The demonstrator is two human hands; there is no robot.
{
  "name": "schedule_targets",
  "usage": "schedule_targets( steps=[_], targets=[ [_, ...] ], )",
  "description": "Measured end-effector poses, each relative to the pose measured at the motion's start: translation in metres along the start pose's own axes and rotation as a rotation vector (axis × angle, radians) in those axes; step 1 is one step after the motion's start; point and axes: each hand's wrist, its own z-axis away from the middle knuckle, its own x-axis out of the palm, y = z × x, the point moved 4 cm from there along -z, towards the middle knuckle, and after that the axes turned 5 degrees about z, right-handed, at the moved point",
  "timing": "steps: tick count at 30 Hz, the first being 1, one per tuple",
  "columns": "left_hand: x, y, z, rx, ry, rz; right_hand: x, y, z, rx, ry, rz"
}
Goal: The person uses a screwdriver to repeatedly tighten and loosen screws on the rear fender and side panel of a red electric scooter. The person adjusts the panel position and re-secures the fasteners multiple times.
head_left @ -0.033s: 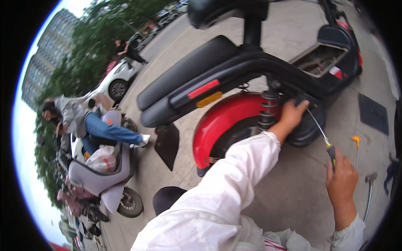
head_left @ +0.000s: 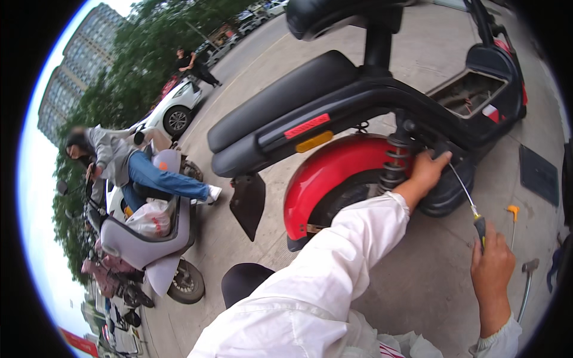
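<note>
A black and red electric scooter (head_left: 334, 132) stands in front of me, with its red rear fender (head_left: 334, 170) and coil-spring shock absorber (head_left: 395, 161) facing my side. Just right of the spring, my left hand (head_left: 427, 176) is closed on a black plastic cover (head_left: 449, 190) low on the scooter's body; some fingertips are hidden. My right hand (head_left: 493, 271) grips the black and yellow handle of a screwdriver (head_left: 463, 188). Its thin metal shaft slants up to the cover, ending beside my left fingers. The tip's exact contact point is too small to see.
On the pavement at right lie a yellow-handled tool (head_left: 513, 213), a hammer (head_left: 527, 280) and a dark flat panel (head_left: 539, 175). The scooter's floor compartment (head_left: 468, 94) is uncovered. At left, a person (head_left: 134, 164) sits on a grey scooter (head_left: 134, 241); a white car (head_left: 173, 110) stands behind.
The view has shifted slightly, so the scooter and both hands appear a little farther right. Both hands keep their holds, and the screwdriver stays against the same area.
</note>
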Motion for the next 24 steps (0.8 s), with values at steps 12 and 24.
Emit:
schedule_targets(
  steps=[12,24],
  targets=[
    [0.019,-0.02,0.014,-0.17,-0.043,0.327,0.002,0.034,-0.018,0.4,-0.36,-0.72],
    [0.025,-0.049,0.015,-0.117,0.034,0.265,-0.002,0.032,-0.029,0.578,-0.635,-0.763]
  ],
)
